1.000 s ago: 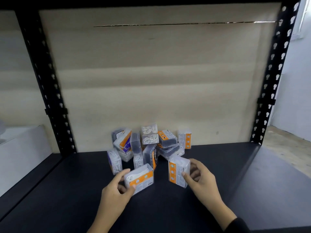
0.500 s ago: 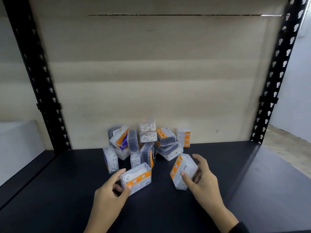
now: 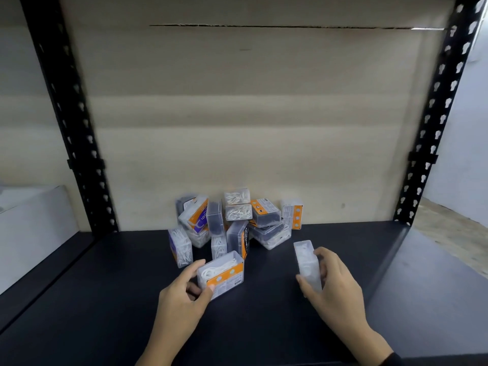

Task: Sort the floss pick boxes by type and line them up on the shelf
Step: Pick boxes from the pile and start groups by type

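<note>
Left hand (image 3: pixel 182 297) grips an orange-labelled box (image 3: pixel 224 273) between thumb and fingers, just in front of the jumbled pile (image 3: pixel 235 220) of floss pick boxes on the dark shelf (image 3: pixel 92 299). Right hand (image 3: pixel 336 283) clasps a clear box (image 3: pixel 306 260), tilted on end, in front and right of the pile, apart from it.

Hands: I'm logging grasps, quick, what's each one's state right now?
Left hand: grips the orange-labelled floss pick box.
Right hand: grips a clear floss pick box, no label showing.
</note>
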